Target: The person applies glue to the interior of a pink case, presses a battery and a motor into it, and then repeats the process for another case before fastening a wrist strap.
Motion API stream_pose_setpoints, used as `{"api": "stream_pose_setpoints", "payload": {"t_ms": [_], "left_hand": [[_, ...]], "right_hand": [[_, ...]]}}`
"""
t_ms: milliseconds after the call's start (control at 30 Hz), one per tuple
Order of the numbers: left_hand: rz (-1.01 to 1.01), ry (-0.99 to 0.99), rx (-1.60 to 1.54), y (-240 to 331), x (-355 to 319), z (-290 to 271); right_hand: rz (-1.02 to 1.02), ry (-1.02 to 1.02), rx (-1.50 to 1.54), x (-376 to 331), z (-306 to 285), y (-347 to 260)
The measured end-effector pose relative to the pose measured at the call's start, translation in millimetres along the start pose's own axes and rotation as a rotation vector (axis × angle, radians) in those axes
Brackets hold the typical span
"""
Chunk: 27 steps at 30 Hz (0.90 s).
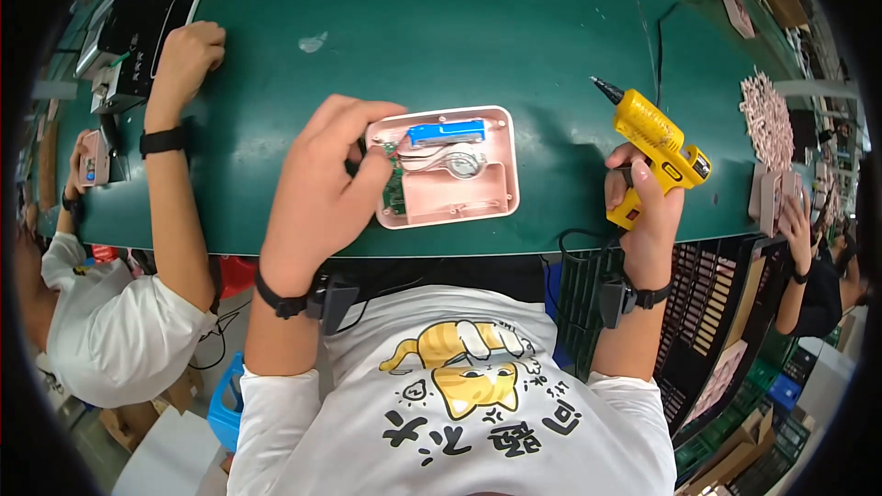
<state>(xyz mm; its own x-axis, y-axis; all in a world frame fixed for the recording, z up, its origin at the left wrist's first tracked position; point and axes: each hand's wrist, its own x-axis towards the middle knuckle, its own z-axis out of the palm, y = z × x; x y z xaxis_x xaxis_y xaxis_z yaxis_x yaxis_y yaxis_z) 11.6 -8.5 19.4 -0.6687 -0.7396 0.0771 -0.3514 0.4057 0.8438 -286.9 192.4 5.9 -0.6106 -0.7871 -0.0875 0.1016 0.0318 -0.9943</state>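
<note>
In front of me on the green table lies a pink plastic casing [455,198], its open side up. My left hand [335,179] grips its left wall, fingers over the rim and thumb inside. Within the casing are a blue battery [446,132], a round metal-rimmed speaker-like part [465,162], pale wires and a green circuit board [393,188] along the left side, partly hidden by my thumb. My right hand [643,193] is wrapped round the handle of a yellow glue gun [657,133], held to the right of the casing. Its dark nozzle points up and left, away from the casing.
A co-worker at left rests a hand [188,60] near a black box [133,37] and holds a pink part [93,158]. At right, another person's hand [796,220] is at pink casings, near a pile of pink pieces [766,119]. A cable [658,55] crosses the table. Racks [712,321] stand below its edge.
</note>
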Motion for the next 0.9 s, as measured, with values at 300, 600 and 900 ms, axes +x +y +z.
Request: {"api": "stream_pose_setpoints", "payload": {"t_ms": [300, 600, 900], "left_hand": [[-0.348, -0.159, -0.226, -18.4, 71.8, -28.6], [0.136, 0.355, -0.197, -17.3, 121.8, -3.8], [0.192, -1.017, -0.343, 45.2, -59.9, 57.8]], "right_hand": [[-0.134, 0.035, 0.269, -3.7, -17.1, 21.2], [-0.153, 0.028, 0.269, -2.4, -16.3, 22.7], [-0.178, 0.002, 0.376, 4.2, -18.1, 24.2]]}}
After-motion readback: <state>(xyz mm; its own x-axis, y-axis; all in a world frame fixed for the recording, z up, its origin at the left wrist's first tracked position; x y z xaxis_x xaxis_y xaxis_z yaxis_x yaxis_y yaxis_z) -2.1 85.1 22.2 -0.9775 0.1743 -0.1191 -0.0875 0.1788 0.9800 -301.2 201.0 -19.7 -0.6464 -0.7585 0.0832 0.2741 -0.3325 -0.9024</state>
